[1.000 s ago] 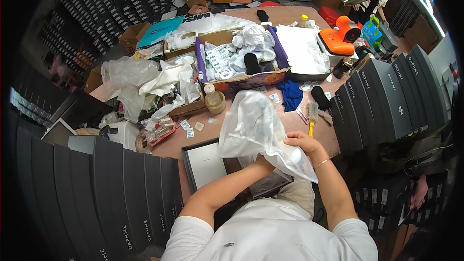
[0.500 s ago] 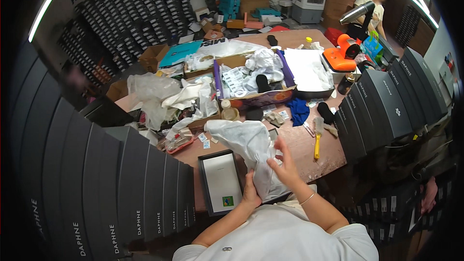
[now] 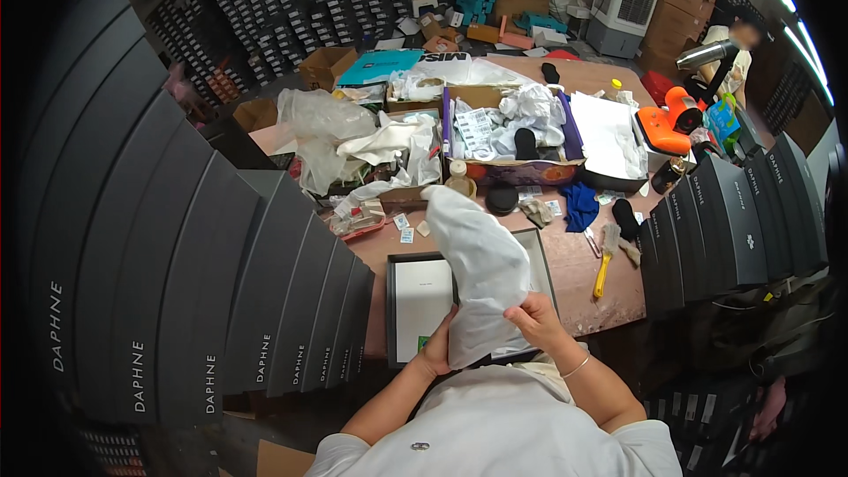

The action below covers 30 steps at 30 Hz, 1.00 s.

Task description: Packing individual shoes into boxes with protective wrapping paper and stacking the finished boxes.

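A: So where's our white bag (image 3: 481,269), and have we actually got it?

B: Yep, mid-view, top leaning toward 11 o'clock. Left hand (image 3: 439,347) is wrapped on its lower edge at 7 o'clock, right hand (image 3: 537,319) pinching its side at 4.

A: What could bite us?

B: Bag looks loose and slippery, so if that pinch slips, whatever's inside could shift and drop, we reckon. Swinging low toward 9 o'clock might also snag the open dark box (image 3: 422,287).
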Each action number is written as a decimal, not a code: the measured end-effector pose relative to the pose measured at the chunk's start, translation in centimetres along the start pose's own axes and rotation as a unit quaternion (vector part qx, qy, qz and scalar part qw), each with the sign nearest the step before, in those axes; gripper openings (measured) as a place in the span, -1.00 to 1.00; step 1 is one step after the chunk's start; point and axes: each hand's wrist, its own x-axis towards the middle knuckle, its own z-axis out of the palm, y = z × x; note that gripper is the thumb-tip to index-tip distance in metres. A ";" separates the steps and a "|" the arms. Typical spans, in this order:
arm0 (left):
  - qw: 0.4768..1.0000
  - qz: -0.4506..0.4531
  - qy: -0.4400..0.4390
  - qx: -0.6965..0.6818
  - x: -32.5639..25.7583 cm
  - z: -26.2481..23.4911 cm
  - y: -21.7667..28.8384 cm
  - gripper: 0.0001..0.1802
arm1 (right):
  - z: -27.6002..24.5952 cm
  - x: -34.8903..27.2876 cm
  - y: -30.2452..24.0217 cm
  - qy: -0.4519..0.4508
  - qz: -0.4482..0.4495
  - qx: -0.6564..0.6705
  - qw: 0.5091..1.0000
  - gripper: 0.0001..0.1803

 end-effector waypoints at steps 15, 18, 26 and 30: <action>0.878 0.032 0.077 0.472 0.0 -8.3 4.0 -0.32 | -7.0 3.7 -5.1 -0.003 -0.066 -0.146 0.987 -0.50; 0.889 -0.016 -0.013 0.458 0.4 -8.1 4.4 -0.27 | -6.6 5.3 -6.1 -0.356 0.230 -0.173 0.889 -0.39; 0.917 0.132 0.242 0.287 -1.3 -8.1 1.1 -0.46 | -7.7 -5.0 2.9 0.010 0.221 0.193 0.956 -0.27; 0.777 0.352 0.463 0.239 -2.2 -7.2 8.4 -0.57 | -11.9 -6.9 1.8 0.052 0.151 0.218 0.963 -0.50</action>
